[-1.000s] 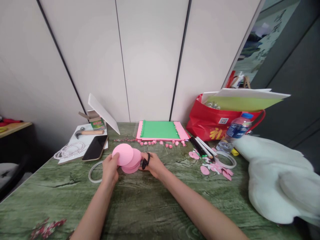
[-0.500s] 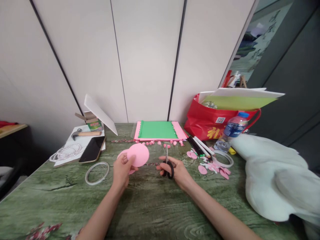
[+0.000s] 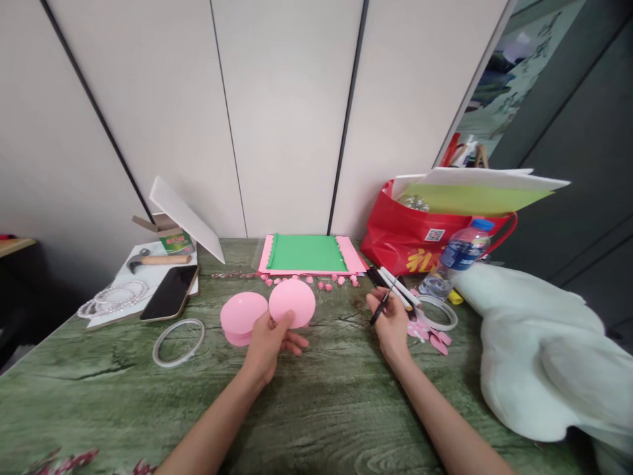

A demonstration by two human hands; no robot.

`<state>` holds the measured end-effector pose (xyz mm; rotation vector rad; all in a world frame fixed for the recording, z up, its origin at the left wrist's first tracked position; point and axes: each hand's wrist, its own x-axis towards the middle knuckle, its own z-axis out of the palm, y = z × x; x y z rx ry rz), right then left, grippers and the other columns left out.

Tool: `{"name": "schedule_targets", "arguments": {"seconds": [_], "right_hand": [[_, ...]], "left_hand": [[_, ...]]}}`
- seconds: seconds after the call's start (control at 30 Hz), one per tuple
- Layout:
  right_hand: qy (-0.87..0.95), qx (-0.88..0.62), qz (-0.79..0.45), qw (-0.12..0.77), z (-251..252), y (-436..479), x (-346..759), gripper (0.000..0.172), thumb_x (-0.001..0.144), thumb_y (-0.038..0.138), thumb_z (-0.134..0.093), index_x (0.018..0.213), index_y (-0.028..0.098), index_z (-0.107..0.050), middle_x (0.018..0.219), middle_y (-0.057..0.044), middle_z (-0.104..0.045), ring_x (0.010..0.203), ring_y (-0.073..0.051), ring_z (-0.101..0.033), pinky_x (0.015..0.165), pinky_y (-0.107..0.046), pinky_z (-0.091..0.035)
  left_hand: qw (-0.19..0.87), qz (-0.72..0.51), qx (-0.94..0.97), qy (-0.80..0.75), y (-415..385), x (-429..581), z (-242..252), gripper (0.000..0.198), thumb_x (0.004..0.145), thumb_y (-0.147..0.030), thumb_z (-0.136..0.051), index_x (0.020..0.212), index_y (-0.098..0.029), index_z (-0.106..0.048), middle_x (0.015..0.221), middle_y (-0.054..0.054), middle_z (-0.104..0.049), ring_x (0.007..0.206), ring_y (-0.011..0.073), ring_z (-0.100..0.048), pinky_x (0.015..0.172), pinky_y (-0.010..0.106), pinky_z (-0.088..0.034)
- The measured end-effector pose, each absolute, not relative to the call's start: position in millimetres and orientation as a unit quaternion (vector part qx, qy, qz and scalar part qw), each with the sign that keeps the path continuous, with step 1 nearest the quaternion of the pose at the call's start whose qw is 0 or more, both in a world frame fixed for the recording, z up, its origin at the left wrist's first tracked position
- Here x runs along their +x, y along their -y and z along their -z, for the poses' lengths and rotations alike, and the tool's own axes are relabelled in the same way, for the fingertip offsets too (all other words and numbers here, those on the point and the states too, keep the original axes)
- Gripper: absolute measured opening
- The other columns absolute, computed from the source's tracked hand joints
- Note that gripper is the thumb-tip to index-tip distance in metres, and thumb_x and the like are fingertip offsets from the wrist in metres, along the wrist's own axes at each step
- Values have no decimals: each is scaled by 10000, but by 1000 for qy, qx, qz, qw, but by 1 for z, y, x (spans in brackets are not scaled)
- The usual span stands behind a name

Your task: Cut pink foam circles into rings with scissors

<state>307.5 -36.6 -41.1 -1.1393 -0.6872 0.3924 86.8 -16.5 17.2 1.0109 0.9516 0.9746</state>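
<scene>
My left hand pinches a pink paper disc and holds it upright above the green table. Two more pink discs lie stacked on the table just left of it. My right hand is closed on black-handled scissors, blades pointing up and to the right, beside the pens and a scatter of pink petal cut-outs.
Green and pink paper sheets lie at the wall, small pink buds before them. A tape ring, phone, beads and hammer are left. Red bag, water bottle and white cloth are right.
My right hand carried the scissors from beside the discs to the right, toward the pens. My left hand lifted one disc off the stack and moved it right.
</scene>
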Motion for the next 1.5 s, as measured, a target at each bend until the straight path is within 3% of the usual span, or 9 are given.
{"name": "schedule_targets", "arguments": {"seconds": [0.1,0.2,0.33,0.43,0.5,0.6,0.97,1.2,1.5], "right_hand": [[335,-526,-206,755,28,44,288,338,656,380,-701,909,203,-564,874,-40,-660,847,-203,-611,797,-364,-448],[370,-492,-362,700,17,49,252,312,700,405,-661,902,189,-558,721,-35,-676,625,-183,-627,629,-323,-473],[376,-478,-427,670,18,50,220,323,574,340,-767,774,172,-579,589,33,-591,518,-118,-515,503,-218,-385],[342,-499,-384,697,28,47,224,322,548,345,-773,732,174,-573,577,48,-563,512,-107,-463,494,-209,-361],[320,-511,-365,710,34,45,232,321,556,354,-764,736,181,-562,569,57,-546,522,-111,-458,498,-208,-355],[299,-520,-351,719,40,43,240,311,578,360,-746,754,186,-558,579,56,-537,554,-118,-466,513,-208,-359],[307,-527,-361,705,39,45,232,282,587,358,-742,728,183,-572,571,42,-549,552,-123,-462,509,-209,-379],[313,-528,-359,703,38,46,233,283,597,386,-737,735,190,-587,593,29,-567,557,-131,-466,501,-214,-376],[302,-516,-361,716,39,46,231,267,577,323,-759,698,178,-570,575,43,-532,541,-112,-435,494,-201,-361]], "left_hand": [[643,-439,471,-414,16,84,-12,270,736,-347,-599,807,-91,-551,630,78,-673,431,140,-602,379,219,-461],[615,-428,513,-420,18,84,-5,281,754,-383,-570,739,-104,-546,535,41,-634,421,133,-577,406,224,-460],[530,-359,636,-431,19,84,2,276,803,-389,-494,794,-120,-557,563,45,-642,475,163,-588,477,278,-479],[305,-325,784,-432,11,73,0,305,782,-290,-544,1049,-143,-546,898,95,-681,844,234,-620,758,384,-476],[111,-273,836,-463,2,62,-5,483,731,-175,-580,1201,-156,-470,1133,134,-601,1112,290,-485,905,466,-370],[-11,-125,866,-483,-10,47,-11,536,675,-94,-586,1197,-171,-492,1259,139,-509,1176,324,-405,885,482,-356],[-70,-27,861,-502,-23,39,-8,457,694,-28,-469,1097,-212,-580,1266,105,-511,1114,305,-442,834,462,-366],[-89,-132,813,-559,-36,31,9,428,789,-329,-536,1173,-139,-515,1185,176,-510,1081,320,-439,869,438,-372],[-107,-65,823,-554,-36,29,6,418,797,-359,-546,1116,-90,-564,1074,206,-569,1002,339,-502,825,411,-395]]}}
